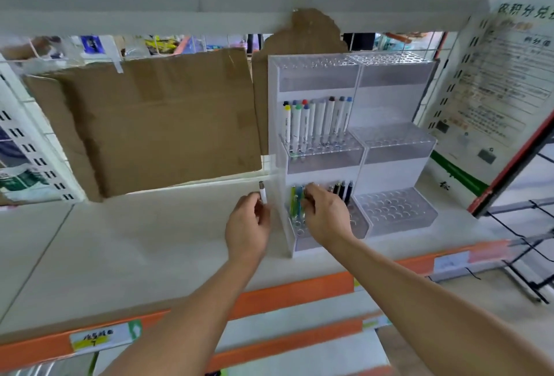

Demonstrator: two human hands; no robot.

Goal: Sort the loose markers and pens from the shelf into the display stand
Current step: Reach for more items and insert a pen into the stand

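Lying flat against back of shelf [120, 240]: cardboard sheet [156, 123]. Gripping white marker [263, 192] upright in left hand [247, 225], just left of display stand [344, 150]. Pinching green and blue pens [296, 204] in right hand [325, 213] at stand's lowest tier. Standing in middle tier: row of white markers [317, 122]. Sitting behind right hand: dark pens [343, 191].
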